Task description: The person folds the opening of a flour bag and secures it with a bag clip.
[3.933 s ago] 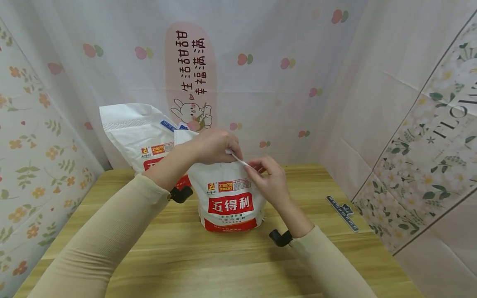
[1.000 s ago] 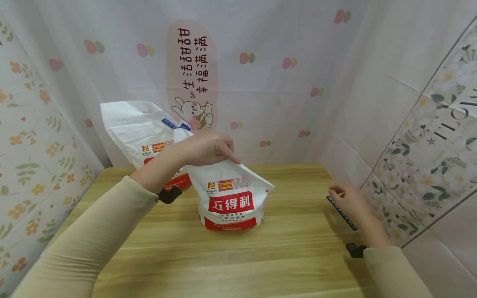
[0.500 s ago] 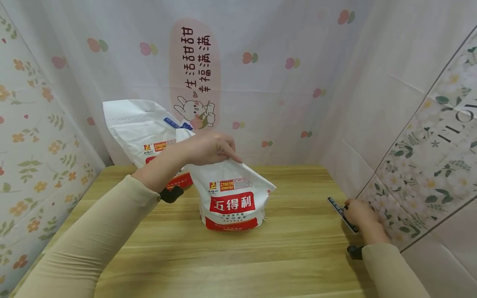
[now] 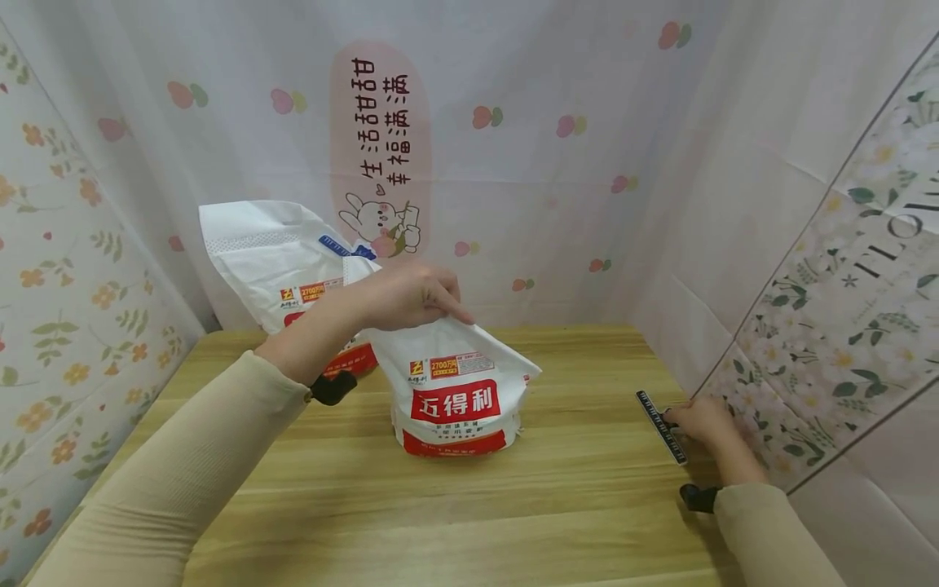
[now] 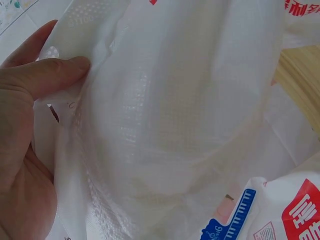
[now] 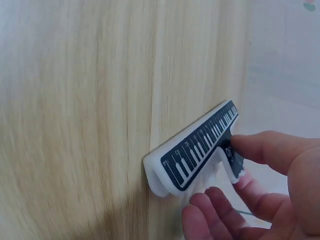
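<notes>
A white flour bag [image 4: 458, 367] with red print stands upright mid-table in the head view, its top folded to a slanted edge. My left hand [image 4: 411, 295] pinches that top edge; in the left wrist view the thumb [image 5: 62, 75] lies on the white fabric. At the table's right side, my right hand [image 4: 707, 425] holds a bag clip [image 4: 660, 428] with a black-and-white piano-key pattern. The right wrist view shows thumb and finger pinching the clip's handle [image 6: 231, 150], with the long bar [image 6: 200, 145] tilted at the tabletop. Other right fingers curl below it.
A second flour bag [image 4: 257, 261] stands behind on the left, with a blue piano-key clip [image 4: 345, 246] across its neck. The wooden table [image 4: 440, 522] is bounded by a curtain behind and patterned panels on both sides.
My right hand has left the front bag's top edge, gone right to the bag clip and taken its handle. The clip has shifted slightly left. My left hand stays on the bag.
</notes>
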`<state>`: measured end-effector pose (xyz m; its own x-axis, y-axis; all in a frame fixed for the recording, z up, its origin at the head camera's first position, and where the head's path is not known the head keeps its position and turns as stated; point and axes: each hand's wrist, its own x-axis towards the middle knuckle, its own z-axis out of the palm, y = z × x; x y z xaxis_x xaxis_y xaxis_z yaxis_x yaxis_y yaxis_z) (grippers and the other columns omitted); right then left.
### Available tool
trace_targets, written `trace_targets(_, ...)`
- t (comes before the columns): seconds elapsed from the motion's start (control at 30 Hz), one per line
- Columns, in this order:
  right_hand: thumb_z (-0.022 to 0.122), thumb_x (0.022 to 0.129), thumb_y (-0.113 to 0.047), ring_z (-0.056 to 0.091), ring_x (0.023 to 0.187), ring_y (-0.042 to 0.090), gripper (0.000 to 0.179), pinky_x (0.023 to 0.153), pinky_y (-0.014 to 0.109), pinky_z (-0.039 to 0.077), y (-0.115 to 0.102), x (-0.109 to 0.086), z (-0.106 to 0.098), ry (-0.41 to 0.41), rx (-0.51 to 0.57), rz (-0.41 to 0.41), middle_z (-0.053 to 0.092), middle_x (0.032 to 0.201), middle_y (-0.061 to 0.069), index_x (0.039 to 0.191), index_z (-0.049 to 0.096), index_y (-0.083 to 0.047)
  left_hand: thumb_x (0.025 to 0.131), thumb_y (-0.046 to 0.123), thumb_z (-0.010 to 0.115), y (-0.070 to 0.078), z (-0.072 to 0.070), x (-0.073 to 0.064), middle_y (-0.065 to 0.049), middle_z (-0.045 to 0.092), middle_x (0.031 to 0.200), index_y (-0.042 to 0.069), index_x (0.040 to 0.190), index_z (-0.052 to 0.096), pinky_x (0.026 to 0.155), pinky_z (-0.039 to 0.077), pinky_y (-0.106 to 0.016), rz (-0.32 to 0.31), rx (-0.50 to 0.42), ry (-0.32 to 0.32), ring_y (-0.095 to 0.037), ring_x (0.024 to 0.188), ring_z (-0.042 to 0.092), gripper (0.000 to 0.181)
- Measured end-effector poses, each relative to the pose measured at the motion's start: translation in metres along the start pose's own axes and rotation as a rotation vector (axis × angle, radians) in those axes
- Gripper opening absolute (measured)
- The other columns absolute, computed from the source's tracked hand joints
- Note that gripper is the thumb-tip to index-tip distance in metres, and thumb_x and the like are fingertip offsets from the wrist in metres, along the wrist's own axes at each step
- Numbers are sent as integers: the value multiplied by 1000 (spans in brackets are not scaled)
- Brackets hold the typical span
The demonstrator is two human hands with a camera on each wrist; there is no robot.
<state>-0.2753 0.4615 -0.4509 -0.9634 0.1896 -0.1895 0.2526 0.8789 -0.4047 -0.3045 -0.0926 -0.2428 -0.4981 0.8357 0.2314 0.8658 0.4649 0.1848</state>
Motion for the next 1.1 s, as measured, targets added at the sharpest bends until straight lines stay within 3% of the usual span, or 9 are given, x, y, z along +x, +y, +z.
trace_targets(0.13,67,103,-26,64,123,57,51,99,57,60,-1,-2,5,2,171,31,52,145,48,127,67,18,100,6,80,0,5,-3,-2,76,102,23,123,86,78,62,-28,29,30,25,-18,88,66,29)
trace_targets(0.3,63,108,-25,78,96,28,48,81,36,67,-10,-9,2,24,398,28,61,132,39,130,59,18,96,6,84,0,10,-7,-3,76,105,24,124,86,80,63,-28,86,102,86,-19,93,66,34)
trace_targets(0.43,61,112,-24,73,87,7,51,80,29,67,-27,-17,-5,82,514,-66,67,122,26,139,50,18,93,7,88,-1,13,-9,-4,77,108,23,126,85,81,64,-29,125,146,127,-20,94,68,37)
trace_targets(0.53,64,112,-23,70,88,-2,61,82,21,64,-43,-23,-9,130,583,-178,64,130,26,152,40,16,93,8,88,-3,14,-9,-3,78,109,23,126,85,81,64,-29,126,144,142,-19,94,69,37)
trace_targets(0.67,69,110,-33,65,96,-10,71,81,16,59,-67,-36,-17,210,573,-274,63,138,20,161,41,8,93,8,88,-5,14,-9,-3,78,109,23,126,85,80,64,-29,117,133,141,-19,94,70,37)
trace_targets(0.8,75,105,-44,60,100,-9,65,78,15,53,-93,-55,-26,312,515,-294,68,121,-8,152,60,-1,94,8,87,-5,14,-9,-3,78,109,24,127,85,80,64,-29,105,130,133,-20,95,69,37)
trace_targets(0.9,77,104,-44,61,101,-9,62,78,12,53,-110,-68,-30,360,510,-330,65,111,-22,148,64,-4,94,8,87,-5,14,-10,-3,78,109,24,127,85,80,64,-30,96,124,131,-20,95,69,37)
trace_targets(1.1,80,103,-35,64,95,-11,51,77,8,54,-137,-88,-35,431,496,-424,66,105,-26,142,69,-4,93,8,88,-6,14,-9,-3,78,109,23,126,85,79,64,-30,94,118,137,-20,94,70,36)
